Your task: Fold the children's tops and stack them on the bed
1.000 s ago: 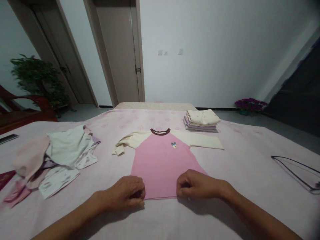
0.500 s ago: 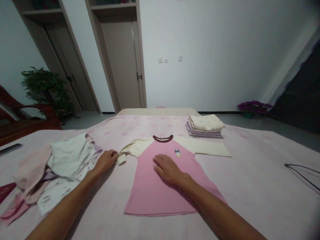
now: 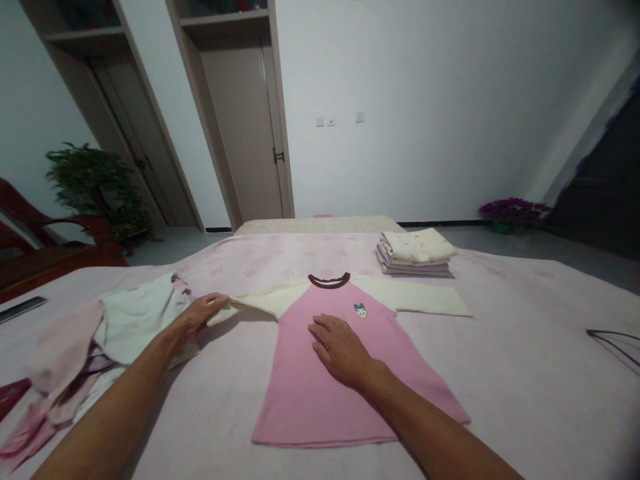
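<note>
A pink shirt (image 3: 310, 387) with cream sleeves, a dark collar and a small duck-face print lies flat on the pale pink sheet. Its left-side sleeve (image 3: 265, 298) is drawn out and lifted slightly off the sheet, pinched near its end by my left hand (image 3: 205, 311). My right hand (image 3: 340, 348) rests on the shirt's chest, fingers spread, palm down. The other sleeve (image 3: 430, 300) stretches out flat to the right.
Crumpled white and pink clothes (image 3: 135, 317) lie at the left, beside a dark phone (image 3: 23, 308). A folded stack (image 3: 417, 253) sits behind the right sleeve. A black wire loop (image 3: 613, 343) is at the right edge.
My left hand has moved left and slightly up, pulling the bunched sleeve out straighter. My right hand stays on the shirt's chest.
</note>
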A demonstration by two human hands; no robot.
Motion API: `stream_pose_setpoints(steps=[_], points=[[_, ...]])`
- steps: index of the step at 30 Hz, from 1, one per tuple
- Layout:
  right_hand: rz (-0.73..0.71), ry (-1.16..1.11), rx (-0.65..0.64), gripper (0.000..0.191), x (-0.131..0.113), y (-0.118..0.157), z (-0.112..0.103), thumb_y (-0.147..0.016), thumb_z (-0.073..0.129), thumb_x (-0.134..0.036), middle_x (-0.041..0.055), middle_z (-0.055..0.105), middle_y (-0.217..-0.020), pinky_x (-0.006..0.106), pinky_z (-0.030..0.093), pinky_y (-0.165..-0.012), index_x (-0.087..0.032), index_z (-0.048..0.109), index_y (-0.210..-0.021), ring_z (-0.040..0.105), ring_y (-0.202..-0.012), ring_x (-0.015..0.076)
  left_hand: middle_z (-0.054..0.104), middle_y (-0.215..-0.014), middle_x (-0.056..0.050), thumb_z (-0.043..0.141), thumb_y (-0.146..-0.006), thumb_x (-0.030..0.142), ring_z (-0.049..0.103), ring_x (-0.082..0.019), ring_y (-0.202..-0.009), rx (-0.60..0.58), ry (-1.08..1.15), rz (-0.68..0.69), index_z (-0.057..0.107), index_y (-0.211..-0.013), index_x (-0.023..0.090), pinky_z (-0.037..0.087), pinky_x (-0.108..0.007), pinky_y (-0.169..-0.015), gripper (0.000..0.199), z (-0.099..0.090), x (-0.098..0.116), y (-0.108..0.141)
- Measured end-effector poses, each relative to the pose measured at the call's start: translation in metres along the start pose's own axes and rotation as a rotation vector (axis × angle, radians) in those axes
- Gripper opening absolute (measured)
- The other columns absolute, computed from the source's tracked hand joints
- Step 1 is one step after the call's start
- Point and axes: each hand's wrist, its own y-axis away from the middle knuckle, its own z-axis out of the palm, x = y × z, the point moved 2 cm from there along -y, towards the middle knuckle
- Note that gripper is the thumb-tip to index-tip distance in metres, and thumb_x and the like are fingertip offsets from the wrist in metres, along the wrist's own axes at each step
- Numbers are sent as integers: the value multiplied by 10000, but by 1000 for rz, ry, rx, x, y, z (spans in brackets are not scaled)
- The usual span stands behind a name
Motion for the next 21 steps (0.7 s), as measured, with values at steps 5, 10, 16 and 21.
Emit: stream_pose_setpoints(steps=[5, 10, 16, 21], points=[[6, 1, 3, 364, 0, 0, -1, -969, 505, -282, 127, 569, -1405, 444, 332, -1161, -182, 612, -1302, 471, -1336, 252, 663, -779, -21, 836, -596, 575, 636, -157, -660, -76, 23, 33, 611, -866, 171, 532, -265, -619, 535, -19, -1, -10], [7, 6, -4, 379, 0, 1, 0, -973, 498, -288, 126, 561, -1418, 449, 327, -1164, -175, 603, -1319, 463, -1344, 261, 611, -682, -8, 739, -627, 622, 578, -160, -579, 106, -203, 129, 611, -849, 170, 470, -255, -512, 519, -33, -4, -18], [14, 6, -12, 380, 0, 0, 0, -971, 502, -283, 132, 559, -1418, 452, 323, -1166, -180, 601, -1323, 463, -1346, 254, 658, -821, -65, 633, -717, 372, 622, -259, -839, 402, -540, 294, 623, -812, 194, 516, -368, -761, 202, -34, -1, -24], [3, 5, -3, 371, 1, -1, 2, -971, 503, -282, 130, 563, -1411, 444, 323, -1164, -183, 604, -1314, 461, -1346, 247, 633, -1082, -120, 567, -790, 264, 550, -312, -1135, 416, -727, 469, 648, -995, 188, 388, -465, -1052, 233, 9, 0, -13]])
